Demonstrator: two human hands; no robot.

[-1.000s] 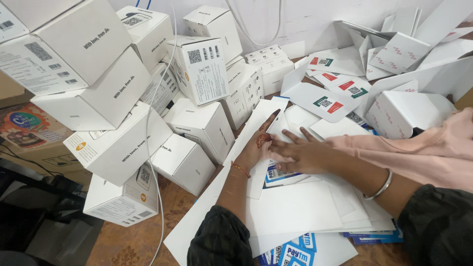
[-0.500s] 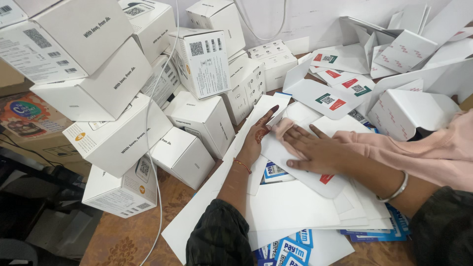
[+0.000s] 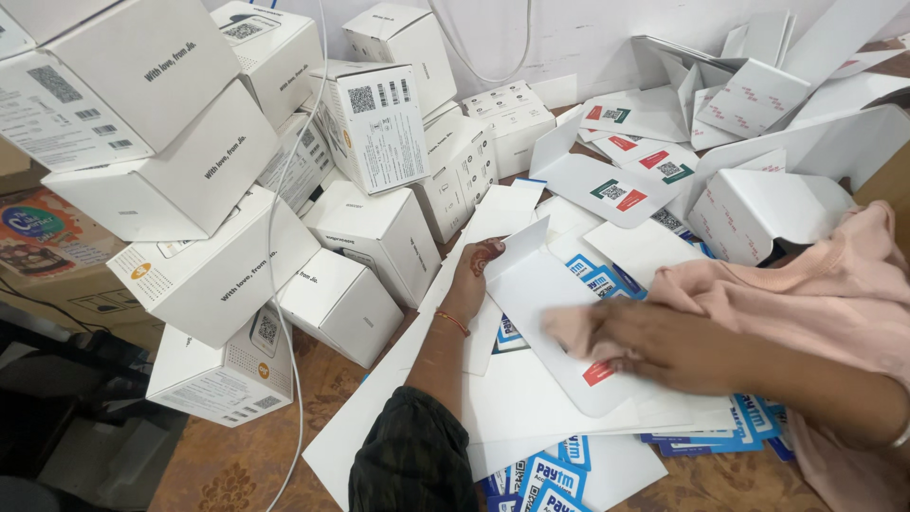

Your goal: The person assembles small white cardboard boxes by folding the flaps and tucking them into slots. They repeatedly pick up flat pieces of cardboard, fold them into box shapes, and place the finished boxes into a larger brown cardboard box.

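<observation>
L hand (image 3: 471,284) pinches the upturned edge of a white flat carton blank (image 3: 550,313), lying on stacked white sheets (image 3: 531,398) beside small white boxes (image 3: 370,232). R hand (image 3: 654,341) blurred, flat on blank; grip can't tell.

Your left hand (image 3: 471,284) is showing dark reddish-brown henna staining on its fingertips and along the edge of the palm. You are wearing a thin orange-red thread bracelet (image 3: 453,322) around that wrist. A dark, finely speckled black-green fabric sleeve (image 3: 412,460) is covering your left upper arm and ending near the elbow, leaving the forearm bare.

Your right hand (image 3: 630,341) is appearing blurred, so any marks on its fingers cannot be read. A thin silver metal bangle (image 3: 900,434) is sitting on your right wrist at the frame edge. A loose, soft pale pink cloth drape (image 3: 825,294) is hanging in folds over your right arm.
</observation>
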